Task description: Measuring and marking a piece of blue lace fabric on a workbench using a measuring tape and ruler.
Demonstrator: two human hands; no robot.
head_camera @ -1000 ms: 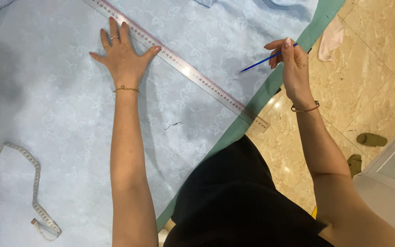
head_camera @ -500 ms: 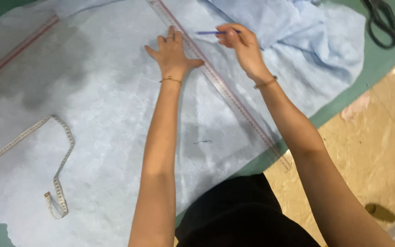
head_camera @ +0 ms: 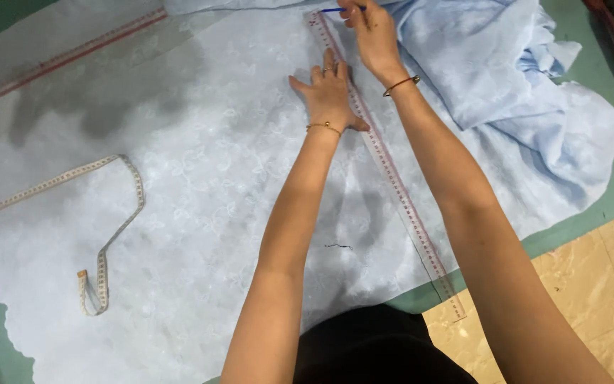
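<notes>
Pale blue fabric (head_camera: 200,213) fills the frame centre; I see the left hand (head_camera: 330,96) spread flat on the long ruler (head_camera: 385,163), the right hand (head_camera: 372,32) pinching a blue pen (head_camera: 332,9) at top centre.

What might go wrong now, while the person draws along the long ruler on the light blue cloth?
1. The left hand presses only the upper part of the ruler; the lower end, lying free toward the table edge, may swing and bend the line.
2. The right hand holds the blue pen at the far end, a long reach, so the stroke may wobble.
3. The bunched cloth beside the ruler may tug the flat layer.
</notes>
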